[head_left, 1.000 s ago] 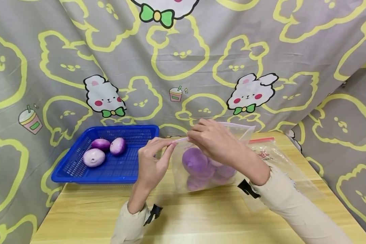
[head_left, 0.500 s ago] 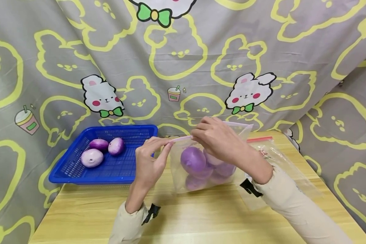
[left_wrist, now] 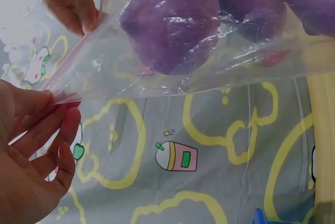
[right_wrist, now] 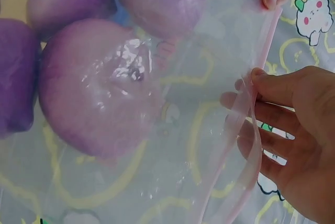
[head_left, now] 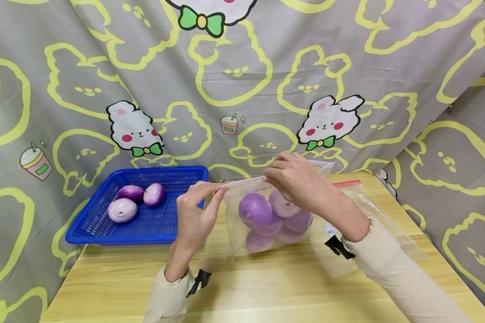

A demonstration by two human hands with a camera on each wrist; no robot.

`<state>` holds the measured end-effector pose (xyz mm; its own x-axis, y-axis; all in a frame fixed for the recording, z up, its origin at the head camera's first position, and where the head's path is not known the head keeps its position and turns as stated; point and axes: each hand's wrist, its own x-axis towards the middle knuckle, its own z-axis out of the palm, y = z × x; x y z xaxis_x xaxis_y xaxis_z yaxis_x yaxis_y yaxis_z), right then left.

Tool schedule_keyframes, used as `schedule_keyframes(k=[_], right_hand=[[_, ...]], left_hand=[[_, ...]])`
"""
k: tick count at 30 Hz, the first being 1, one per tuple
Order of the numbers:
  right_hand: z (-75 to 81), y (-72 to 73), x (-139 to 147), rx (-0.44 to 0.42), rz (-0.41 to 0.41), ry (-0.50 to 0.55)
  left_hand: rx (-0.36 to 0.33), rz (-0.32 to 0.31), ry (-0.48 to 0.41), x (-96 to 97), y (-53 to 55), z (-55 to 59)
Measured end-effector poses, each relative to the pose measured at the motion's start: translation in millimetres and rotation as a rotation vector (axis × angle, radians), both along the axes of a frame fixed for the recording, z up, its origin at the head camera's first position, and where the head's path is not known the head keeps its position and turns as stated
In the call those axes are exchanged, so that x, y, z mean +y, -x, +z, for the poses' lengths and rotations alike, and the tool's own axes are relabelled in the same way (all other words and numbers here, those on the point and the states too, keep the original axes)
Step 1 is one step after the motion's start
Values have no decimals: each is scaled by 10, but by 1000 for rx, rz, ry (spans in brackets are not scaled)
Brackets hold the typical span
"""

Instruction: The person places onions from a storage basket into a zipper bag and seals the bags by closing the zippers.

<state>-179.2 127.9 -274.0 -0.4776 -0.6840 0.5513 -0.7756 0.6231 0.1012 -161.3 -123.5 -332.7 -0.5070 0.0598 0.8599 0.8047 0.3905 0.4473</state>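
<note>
A clear zip bag (head_left: pixel 238 237) with a pinkish seal strip holds several purple onions (head_left: pixel 255 211) and stands on the table. My left hand (head_left: pixel 196 215) pinches the strip's left corner between thumb and forefinger. Farther right along the strip, my right hand (head_left: pixel 301 179) pinches it between thumb and fingers. In the right wrist view, the strip between the two hands lies together as one line, while past the right hand (right_wrist: pixel 309 135) the two lips of the bag (right_wrist: pixel 230 171) stand apart. The left wrist view shows the left hand (left_wrist: pixel 36 145) at the corner, its other fingers loosely bent.
A blue plastic basket (head_left: pixel 145 235) with three purple onions (head_left: pixel 122 210) stands at the left. Another clear bag (head_left: pixel 372 215) with a red strip lies flat at the right, partly behind the right forearm. A patterned curtain (head_left: pixel 242 80) hangs behind the wooden table (head_left: pixel 266 287).
My right hand has slid rightward along the strip, away from the left hand, and more of the strip shows pressed together between them. The left hand still pinches the corner.
</note>
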Motion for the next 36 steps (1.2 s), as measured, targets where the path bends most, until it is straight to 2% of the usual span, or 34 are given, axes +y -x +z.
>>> schedule_keyframes(k=[10,19,28,36], right_hand=[[-24,36,155,-28,-19,21],[-42,47,283,-2,-10,51],[-80,39,480,-37,-50,110],[-117,36,591,-21,-69,132]], left_hand=[[-9,10,1,-4,3,-5],[-15,18,6,-26,6,-7],[-15,23,5,-46,22,-8],[-6,47,7,-81,33,-1]])
